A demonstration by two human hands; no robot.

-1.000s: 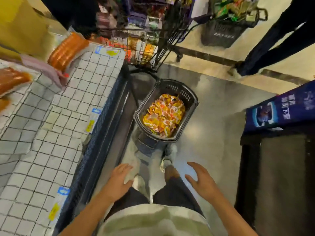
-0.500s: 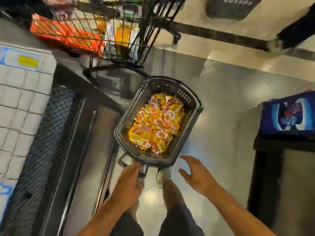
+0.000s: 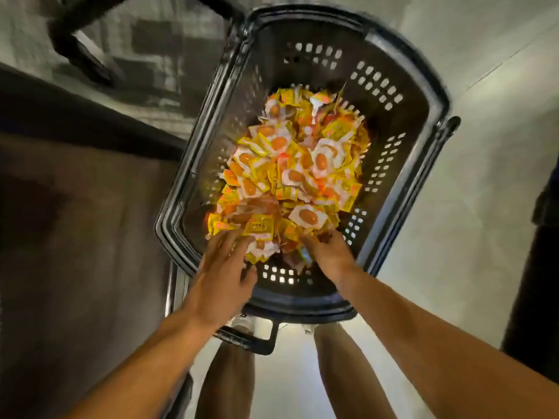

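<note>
A dark perforated plastic shopping basket [image 3: 435,122] stands on the floor right below me. It holds a heap of small yellow and white snack packets [image 3: 296,164], each showing an orange-brown sausage. My left hand [image 3: 222,276] reaches over the near rim, its straight fingers lying on the nearest packets. My right hand [image 3: 331,255] is inside the near right corner with its fingertips among the packets. Whether those fingers pinch any packet is hidden.
The dark base of a display case [image 3: 75,237] runs along the left, close to the basket. A dark stand [image 3: 538,267] rises at the right edge. Pale glossy floor [image 3: 469,222] lies between them. The basket's handle [image 3: 251,340] hangs by my bare legs.
I have bent down over the basket, which now fills the view. Both hands moved forward from outside the near rim into the basket and onto the packets.
</note>
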